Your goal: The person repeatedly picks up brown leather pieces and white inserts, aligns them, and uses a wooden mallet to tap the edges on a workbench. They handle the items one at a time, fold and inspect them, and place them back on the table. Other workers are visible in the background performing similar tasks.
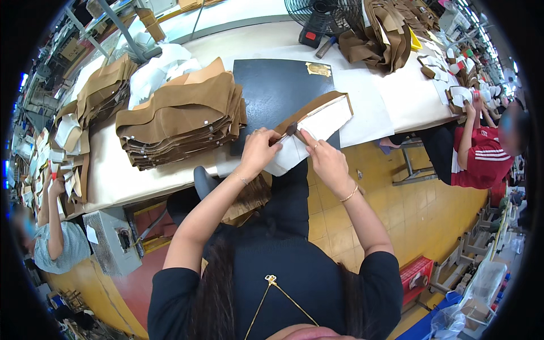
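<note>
A curved brown leather-like piece with a white backing [328,117] lies across a dark board [277,79] at the bench's near edge. My left hand [259,150] is at the piece's left end, its fingers pinched on the brown edge. In my right hand [330,164] is a small hammer [292,128], fingers closed round its short handle. The dark hammer head rests near the brown edge, close to my left fingertips. My fingers partly hide the end of the piece.
A tall stack of brown pieces [181,122] stands left of the board. Behind are a black fan [323,14] and a dark-handled tool [326,47]. More brown pieces [379,45] hang in a heap at back right. Co-workers sit at both sides, one in a red shirt [481,153].
</note>
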Action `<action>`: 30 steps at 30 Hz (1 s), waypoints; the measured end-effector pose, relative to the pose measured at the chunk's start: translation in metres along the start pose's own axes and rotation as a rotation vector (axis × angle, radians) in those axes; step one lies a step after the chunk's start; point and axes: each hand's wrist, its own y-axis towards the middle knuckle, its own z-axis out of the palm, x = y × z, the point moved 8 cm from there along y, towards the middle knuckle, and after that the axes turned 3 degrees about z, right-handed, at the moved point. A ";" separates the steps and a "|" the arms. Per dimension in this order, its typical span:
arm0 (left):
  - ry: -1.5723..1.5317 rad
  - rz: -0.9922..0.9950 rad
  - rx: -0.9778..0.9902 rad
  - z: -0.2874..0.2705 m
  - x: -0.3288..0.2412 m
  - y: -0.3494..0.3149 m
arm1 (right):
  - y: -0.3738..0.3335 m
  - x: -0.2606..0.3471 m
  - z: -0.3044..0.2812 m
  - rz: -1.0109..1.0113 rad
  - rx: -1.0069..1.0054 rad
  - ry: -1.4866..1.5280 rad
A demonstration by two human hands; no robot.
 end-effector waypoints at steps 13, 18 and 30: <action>0.242 0.259 -0.091 0.008 -0.019 0.011 | 0.019 0.008 -0.027 -0.005 -0.145 0.089; 0.262 0.230 -0.039 0.013 -0.024 0.047 | 0.024 -0.008 -0.010 0.098 -0.126 0.024; 0.602 0.412 -0.029 0.008 -0.038 0.018 | 0.024 -0.004 0.000 0.054 -0.009 -0.061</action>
